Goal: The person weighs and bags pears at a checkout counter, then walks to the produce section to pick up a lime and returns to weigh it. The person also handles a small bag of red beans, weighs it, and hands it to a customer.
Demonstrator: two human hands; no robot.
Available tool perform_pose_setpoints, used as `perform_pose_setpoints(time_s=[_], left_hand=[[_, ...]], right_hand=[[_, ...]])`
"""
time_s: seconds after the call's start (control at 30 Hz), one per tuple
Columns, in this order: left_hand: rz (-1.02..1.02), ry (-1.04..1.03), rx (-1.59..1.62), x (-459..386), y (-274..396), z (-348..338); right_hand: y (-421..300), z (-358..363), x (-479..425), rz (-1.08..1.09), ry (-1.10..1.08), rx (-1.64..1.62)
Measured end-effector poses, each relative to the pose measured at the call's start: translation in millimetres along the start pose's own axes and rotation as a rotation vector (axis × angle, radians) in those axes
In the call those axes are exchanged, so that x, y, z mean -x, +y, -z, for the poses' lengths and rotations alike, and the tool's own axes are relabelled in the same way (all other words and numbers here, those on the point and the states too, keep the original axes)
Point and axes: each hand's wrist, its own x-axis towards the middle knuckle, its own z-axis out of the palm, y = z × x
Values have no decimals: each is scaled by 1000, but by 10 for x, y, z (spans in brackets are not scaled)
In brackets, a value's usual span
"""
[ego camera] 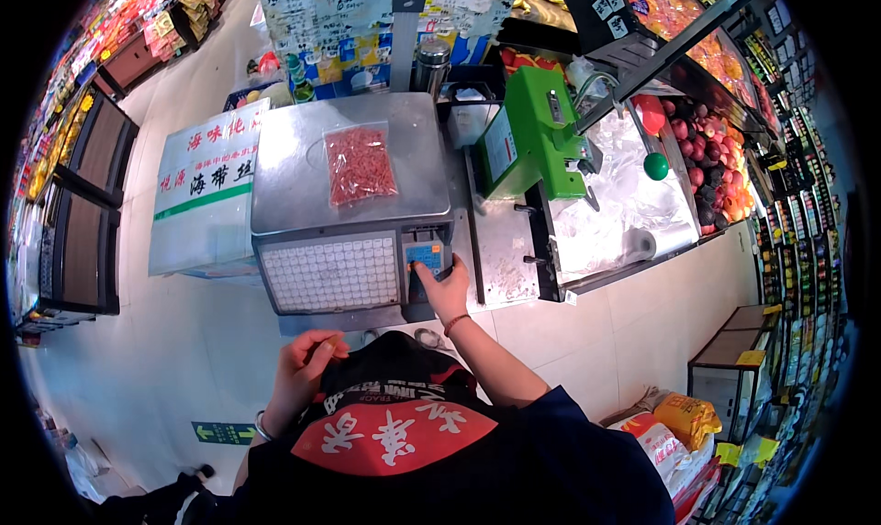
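Observation:
A clear plastic bag of small reddish pieces [361,165] lies flat on the metal platter of a weighing scale [289,194]. My right hand [447,287] is at the scale's front right corner, its thumb on the blue keypad [424,258] and its fingers around the edge of the housing. To the left of the keypad is a wide panel of white keys [330,274]. My left hand [310,360] is held before my apron with its fingers curled together; whether something small is between them cannot be told.
A green bag-sealing machine [530,136] stands right of the scale, beside clear plastic film [612,194] and a fruit display [709,153]. At left is a white printed carton [199,229]. A steel flask [432,64] stands behind the scale. Part of another person [165,490] shows at lower left.

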Motion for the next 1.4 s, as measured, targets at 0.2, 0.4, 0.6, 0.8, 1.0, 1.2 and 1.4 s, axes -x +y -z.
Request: perform_pose_setpoints(time_s=[0.2, 0.4, 0.6, 0.8, 1.0, 1.2, 1.4], left_hand=[[1, 9, -21, -123, 62, 17], [-228, -48, -176, -484, 194, -5], [-460, 240, -293, -1425, 734, -161], [-275, 430, -760, -2097, 867, -144], [-33, 395, -939, -2246, 1139, -49], [-72, 427, -793, -2388, 1070, -98], [-345, 500, -518, -2457, 786, -346]], right_hand=[[-273, 287, -75, -262, -28, -742], [-572, 322, -247, -667, -239, -1017], [-736, 303, -405, -924, -366, -1081], [-840, 217, -438, -940, -361, -1113], [-880, 167, -421, -886, -334, -1123], [-958, 123, -429, -908, -271, -1003], [-929, 100, -434, -922, -285, -1059]])
